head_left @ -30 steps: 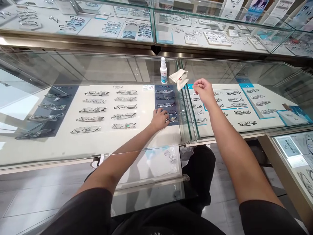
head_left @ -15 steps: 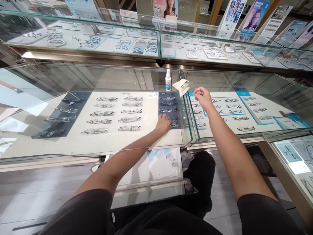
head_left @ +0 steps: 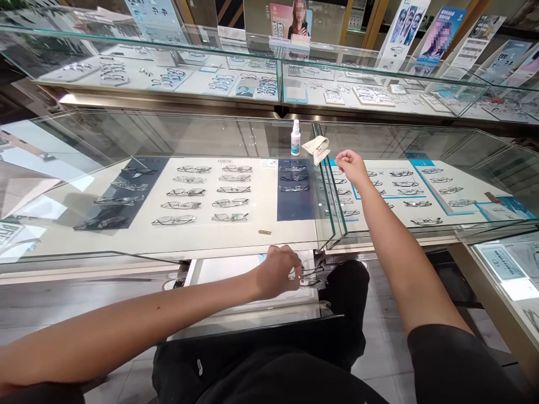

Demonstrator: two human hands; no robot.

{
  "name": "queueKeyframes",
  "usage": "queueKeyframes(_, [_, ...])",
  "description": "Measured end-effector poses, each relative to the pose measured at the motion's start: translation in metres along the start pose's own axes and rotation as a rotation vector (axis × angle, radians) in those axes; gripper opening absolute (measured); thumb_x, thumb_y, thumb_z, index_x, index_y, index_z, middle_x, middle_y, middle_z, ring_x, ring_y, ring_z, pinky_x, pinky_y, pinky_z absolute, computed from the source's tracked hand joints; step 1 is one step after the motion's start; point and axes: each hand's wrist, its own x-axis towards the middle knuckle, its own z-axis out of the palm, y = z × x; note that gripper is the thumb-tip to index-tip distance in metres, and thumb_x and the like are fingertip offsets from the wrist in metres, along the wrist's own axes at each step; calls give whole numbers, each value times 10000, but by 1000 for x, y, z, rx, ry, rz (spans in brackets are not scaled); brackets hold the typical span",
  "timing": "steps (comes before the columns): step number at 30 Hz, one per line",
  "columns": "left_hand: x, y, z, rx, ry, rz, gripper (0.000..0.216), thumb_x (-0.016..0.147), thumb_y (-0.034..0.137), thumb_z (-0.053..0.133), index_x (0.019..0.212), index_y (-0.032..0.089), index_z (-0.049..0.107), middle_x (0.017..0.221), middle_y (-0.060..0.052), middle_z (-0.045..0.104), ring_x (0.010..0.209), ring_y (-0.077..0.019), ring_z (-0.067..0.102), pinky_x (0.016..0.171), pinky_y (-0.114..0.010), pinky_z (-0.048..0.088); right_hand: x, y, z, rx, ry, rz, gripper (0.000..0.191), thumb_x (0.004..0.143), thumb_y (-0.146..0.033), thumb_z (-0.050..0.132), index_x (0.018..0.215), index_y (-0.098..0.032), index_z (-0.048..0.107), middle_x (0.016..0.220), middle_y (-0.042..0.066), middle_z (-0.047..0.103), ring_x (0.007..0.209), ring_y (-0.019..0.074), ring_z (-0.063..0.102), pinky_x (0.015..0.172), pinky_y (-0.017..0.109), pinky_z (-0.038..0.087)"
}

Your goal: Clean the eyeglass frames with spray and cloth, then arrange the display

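My left hand (head_left: pixel 280 270) is closed on a dark-framed pair of glasses (head_left: pixel 310 275), held just outside the front of the glass display case (head_left: pixel 168 134), above the pulled-out lower tray (head_left: pixel 236 275). My right hand (head_left: pixel 351 166) rests on top of the case with its fingers curled in a loose fist, near a folded white cleaning cloth (head_left: pixel 316 149) and a small white spray bottle (head_left: pixel 295 138). Inside the case, a dark blue mat (head_left: pixel 296 205) holds three pairs of glasses at its far end.
Rows of glasses lie on the white display board (head_left: pixel 202 193) and a dark mat at the left (head_left: pixel 126 193). A small brown piece (head_left: pixel 264 232) lies on the board. A neighbouring case (head_left: pixel 425 185) stands to the right, more cases and posters behind.
My left hand has pulled back out of the case toward me, bringing a pair of glasses off the blue mat. The right hand has stayed on the glass top.
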Motion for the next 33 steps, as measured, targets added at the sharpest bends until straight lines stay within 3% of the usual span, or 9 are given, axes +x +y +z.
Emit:
queueKeyframes(4, [-15,38,-17,-103,-24,59,72,814,163,745,809,231,720,985,-11,821,1149,-276,693,1044,-475,395,-1,-1,-1,3,-5,0,115,724,-219,728,791,-241,637,571,-69,504,605,139,477,642,303,376])
queueKeyframes(7, [-16,58,-43,-63,65,125,68,843,175,736,823,240,736,946,-2,811,1082,-248,702,1046,-465,386,-1,1,-2,5,0,5,112,727,-241,727,800,-242,642,573,-71,507,603,137,480,647,304,384])
queueKeyframes(11, [6,61,-86,182,280,148,93,865,187,692,782,228,696,918,-15,802,1126,-278,675,1051,-504,335,-2,2,-1,14,11,-7,108,728,-253,721,802,-242,644,575,-70,510,611,139,489,654,303,391])
queueKeyframes(16, [32,54,-115,227,279,56,56,835,223,668,786,221,696,921,-21,791,1116,-290,671,1022,-487,349,-1,2,-1,13,8,2,122,725,-269,727,805,-239,640,582,-67,522,618,140,494,662,306,400])
queueKeyframes(22, [45,54,-124,387,355,127,99,841,236,643,745,216,662,887,-37,777,1064,-294,658,1056,-536,340,-1,2,-1,-14,-5,15,131,727,-283,726,819,-251,637,591,-60,526,611,148,474,624,309,379])
queueKeyframes(28, [68,33,-113,570,417,100,174,864,178,605,693,205,616,862,-91,766,1066,-317,630,1082,-592,330,-1,1,0,-31,-12,21,144,737,-306,748,810,-261,632,587,-62,501,631,159,495,649,321,408])
queueKeyframes(33, [68,25,-107,630,435,104,155,895,203,580,764,210,663,941,-103,771,1045,-317,620,1073,-600,346,-1,-1,1,-23,-17,21,127,732,-289,735,804,-259,635,588,-62,520,632,160,512,656,324,414])
